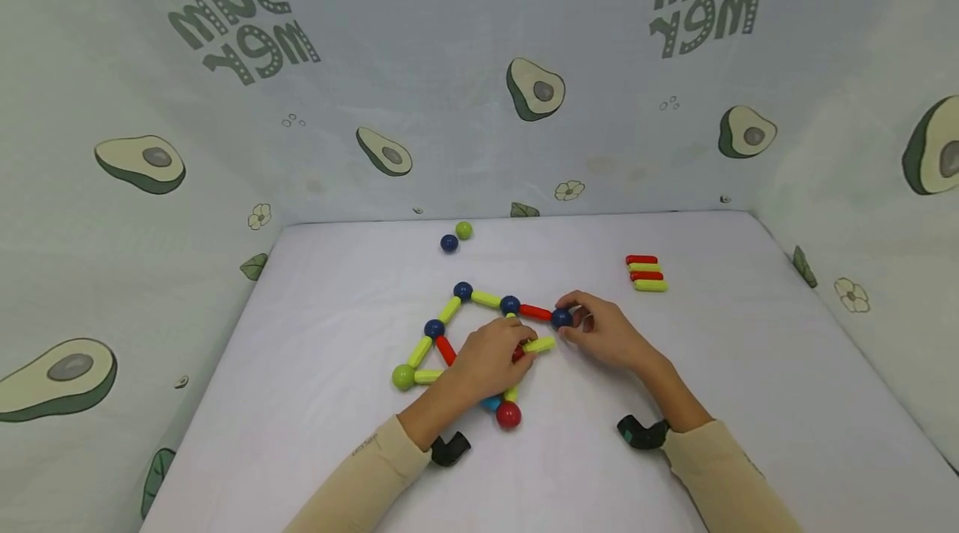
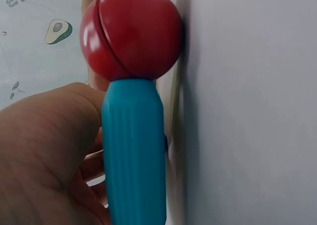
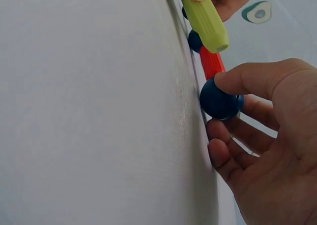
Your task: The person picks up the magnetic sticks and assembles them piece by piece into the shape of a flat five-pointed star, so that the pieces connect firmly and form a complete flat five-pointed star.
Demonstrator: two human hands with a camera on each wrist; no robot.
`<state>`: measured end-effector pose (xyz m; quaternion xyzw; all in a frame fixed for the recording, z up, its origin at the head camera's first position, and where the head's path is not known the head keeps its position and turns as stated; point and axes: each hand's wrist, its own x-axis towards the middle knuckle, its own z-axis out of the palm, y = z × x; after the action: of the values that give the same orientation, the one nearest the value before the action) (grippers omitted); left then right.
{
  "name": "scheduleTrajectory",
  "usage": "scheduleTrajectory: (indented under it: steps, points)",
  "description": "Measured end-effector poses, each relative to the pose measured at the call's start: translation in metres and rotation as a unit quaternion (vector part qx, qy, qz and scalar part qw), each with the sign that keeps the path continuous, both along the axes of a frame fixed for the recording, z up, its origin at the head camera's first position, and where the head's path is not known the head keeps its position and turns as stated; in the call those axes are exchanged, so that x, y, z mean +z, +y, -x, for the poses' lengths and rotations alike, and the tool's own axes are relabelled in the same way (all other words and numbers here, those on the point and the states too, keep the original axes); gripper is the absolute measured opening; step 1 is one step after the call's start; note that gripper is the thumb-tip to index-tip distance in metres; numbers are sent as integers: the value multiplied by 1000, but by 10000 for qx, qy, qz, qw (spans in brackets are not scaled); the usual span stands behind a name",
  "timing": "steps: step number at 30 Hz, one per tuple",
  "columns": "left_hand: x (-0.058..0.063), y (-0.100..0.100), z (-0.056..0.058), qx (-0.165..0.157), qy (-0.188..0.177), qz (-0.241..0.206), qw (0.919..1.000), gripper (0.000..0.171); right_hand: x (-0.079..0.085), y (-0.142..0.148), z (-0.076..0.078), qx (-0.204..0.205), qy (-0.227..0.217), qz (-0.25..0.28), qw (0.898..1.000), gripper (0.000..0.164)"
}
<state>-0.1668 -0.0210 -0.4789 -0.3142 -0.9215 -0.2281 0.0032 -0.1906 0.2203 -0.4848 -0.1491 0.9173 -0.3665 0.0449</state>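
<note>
Dark blue, green and red balls joined by short rods form a flat framework on the white table. My left hand (image 1: pixel 487 358) lies over its middle, hiding part of it, and grips a yellow-green rod (image 1: pixel 541 345) beside a partly covered red ball (image 1: pixel 518 354). The rod's free end points right. My right hand (image 1: pixel 605 335) pinches a dark blue ball (image 3: pixel 220 100) between thumb and fingers, at the end of a red rod (image 1: pixel 535 312). Close to the left hand in its wrist view, a larger red ball (image 2: pixel 136 31) caps a light blue rod (image 2: pixel 133 150).
A loose blue ball (image 1: pixel 449 243) and green ball (image 1: pixel 464 230) sit at the table's back. Several red and yellow-green rods (image 1: pixel 646 273) lie in a stack at the back right. A printed avocado cloth (image 1: pixel 464 58) hangs behind the white table (image 1: pixel 749 308).
</note>
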Motion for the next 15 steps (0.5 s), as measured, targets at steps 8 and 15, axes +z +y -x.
scheduleTrajectory:
  steps: [8,15]
  points:
    - [2,4,-4,237,-11,108,9997,31,3,-1,-4,156,-179,-109,9997,33]
    - [2,6,-7,385,-102,-1,9992,32,3,-4,-6,324,-221,-103,9992,32]
